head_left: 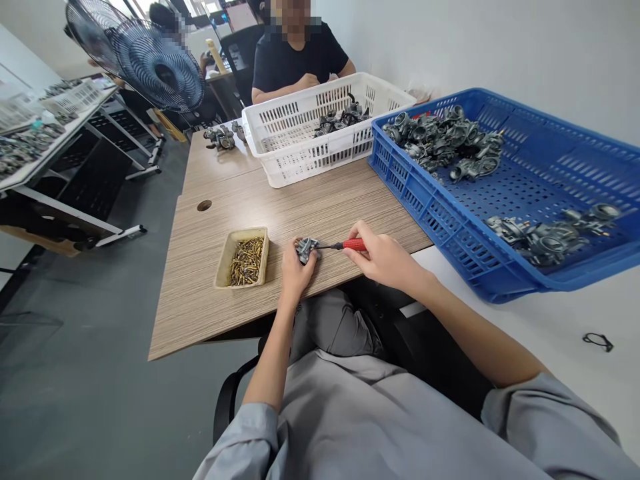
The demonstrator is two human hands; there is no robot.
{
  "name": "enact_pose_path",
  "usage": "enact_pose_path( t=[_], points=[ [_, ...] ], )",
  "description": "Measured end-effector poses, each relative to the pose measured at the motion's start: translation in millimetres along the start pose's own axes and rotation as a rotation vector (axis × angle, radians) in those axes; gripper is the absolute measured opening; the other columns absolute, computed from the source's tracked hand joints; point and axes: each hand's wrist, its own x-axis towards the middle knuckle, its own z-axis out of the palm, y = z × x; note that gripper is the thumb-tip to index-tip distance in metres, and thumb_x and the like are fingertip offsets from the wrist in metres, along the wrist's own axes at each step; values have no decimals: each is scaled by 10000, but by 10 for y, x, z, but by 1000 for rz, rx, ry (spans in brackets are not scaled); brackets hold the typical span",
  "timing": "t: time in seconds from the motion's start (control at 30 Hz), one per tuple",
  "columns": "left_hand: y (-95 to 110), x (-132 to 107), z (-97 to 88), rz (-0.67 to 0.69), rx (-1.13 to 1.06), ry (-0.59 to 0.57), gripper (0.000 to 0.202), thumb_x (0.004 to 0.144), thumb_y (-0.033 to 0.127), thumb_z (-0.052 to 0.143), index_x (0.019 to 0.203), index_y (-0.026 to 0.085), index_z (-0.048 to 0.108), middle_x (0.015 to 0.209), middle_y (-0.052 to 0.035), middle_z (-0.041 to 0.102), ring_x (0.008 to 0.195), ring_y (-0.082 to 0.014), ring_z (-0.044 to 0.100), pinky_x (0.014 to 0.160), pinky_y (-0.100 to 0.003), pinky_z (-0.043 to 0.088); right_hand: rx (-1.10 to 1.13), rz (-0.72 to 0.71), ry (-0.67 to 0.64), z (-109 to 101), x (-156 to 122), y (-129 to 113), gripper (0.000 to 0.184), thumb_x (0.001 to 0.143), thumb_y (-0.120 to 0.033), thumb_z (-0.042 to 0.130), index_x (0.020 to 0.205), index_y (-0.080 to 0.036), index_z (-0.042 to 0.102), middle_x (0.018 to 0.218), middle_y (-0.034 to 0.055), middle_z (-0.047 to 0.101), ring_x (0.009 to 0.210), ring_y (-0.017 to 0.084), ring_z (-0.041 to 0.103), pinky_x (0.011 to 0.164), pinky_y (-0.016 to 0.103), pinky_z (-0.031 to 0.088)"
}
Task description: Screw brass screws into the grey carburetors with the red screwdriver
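Note:
My left hand (pixel 297 272) is closed around a small grey metal carburetor (pixel 306 249) near the front edge of the wooden table (pixel 200 293). In my right hand (pixel 385 259) is a screwdriver (pixel 354 245) with a red handle and a dark shaft. Its shaft points left and the tip meets the right side of the carburetor; the exact contact point is too small to make out. Just left of my left hand stands a cream plastic tub (pixel 223 265) full of small brass-coloured parts (pixel 246 261).
A blue crate (pixel 440 220) with several carburetors stands at the right. Behind the table's middle is a white basket (pixel 300 160) holding more parts. Carburetors (pixel 220 138) lie at the far left corner. A person (pixel 300 60) sits opposite; a fan (pixel 160 70) stands left.

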Motion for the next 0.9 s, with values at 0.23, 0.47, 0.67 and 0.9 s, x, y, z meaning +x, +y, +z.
enact_pose_path(
  t=[0.23, 0.47, 0.67, 0.9],
  points=[
    [-1, -1, -1, -10, 7, 1, 458, 994, 386, 717, 1401, 232, 574, 1327, -138, 751, 1245, -315, 710, 1117, -493, 558, -36, -4, -18, 27, -21, -40, 204, 1111, -355, 578, 1274, -233, 564, 848, 42, 773, 705, 267, 713, 684, 303, 368],
    [23, 5, -12, -5, 2, 5, 443, 994, 371, 717, 1390, 229, 576, 1318, -135, 748, 1242, -309, 712, 1114, -482, 560, -48, -40, -26, 53, -39, -59, 205, 1131, -348, 551, 1290, -218, 554, 901, 60, 787, 785, 291, 746, 705, 309, 381],
    [12, 1, -5, -5, 11, 12, 444, 995, 377, 719, 1390, 235, 576, 1319, -135, 752, 1241, -317, 716, 1109, -491, 561, -47, -47, -31, 61, -41, -48, 202, 1134, -350, 550, 1292, -225, 548, 904, 54, 791, 759, 278, 740, 699, 306, 385],
    [-4, 6, -3, -10, 11, 3, 449, 992, 383, 720, 1391, 238, 572, 1308, -132, 754, 1227, -315, 719, 1102, -489, 565, -59, -45, -33, 64, -45, -57, 195, 1135, -352, 546, 1288, -231, 552, 890, 49, 785, 750, 273, 734, 699, 303, 385]
  ],
)
